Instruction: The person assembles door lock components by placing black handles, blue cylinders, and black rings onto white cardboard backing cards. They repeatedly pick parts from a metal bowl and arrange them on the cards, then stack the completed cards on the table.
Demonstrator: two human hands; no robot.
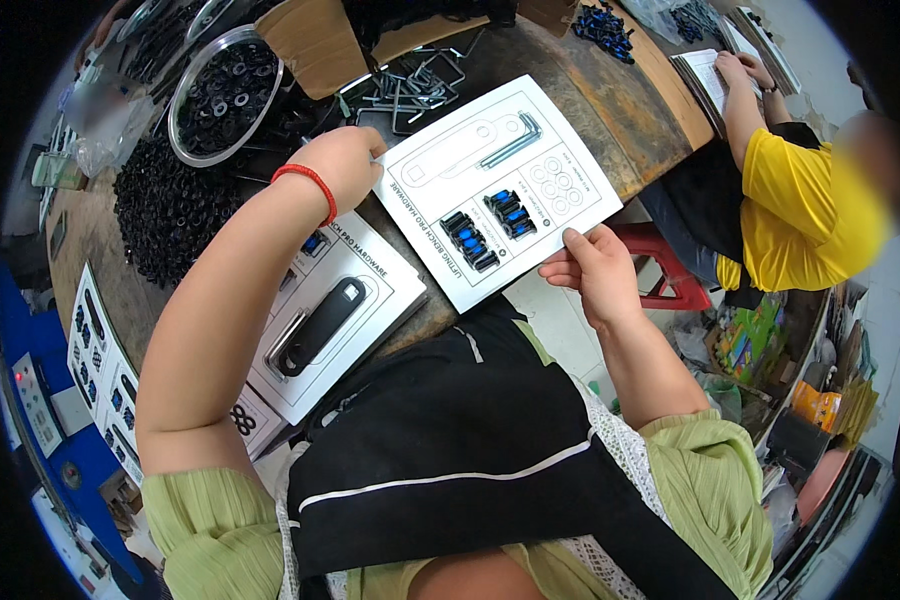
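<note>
A white hardware card (425, 205) is tilted up in front of me, over the table's near edge. Silver hex keys (511, 143) lie in its upper part, and two groups of black-and-blue bolts (470, 243) sit lower down. Outlined rings and a long outlined shape on it are bare. My right hand (605, 277) pinches its lower right corner, thumb on top. At the left edge my left hand (338, 165) is closed on the card, its fingertips partly hidden. Below my left forearm lies a stack of similar cards (370, 265), the top one bearing a black long part (322, 322).
Black washers fill a metal bowl (273, 62), beside a heap of small black parts (160, 215). Behind the card are loose hex keys (410, 90) and a cardboard box (310, 45). A person in yellow (790, 195) sits at right, near a red stool (660, 270).
</note>
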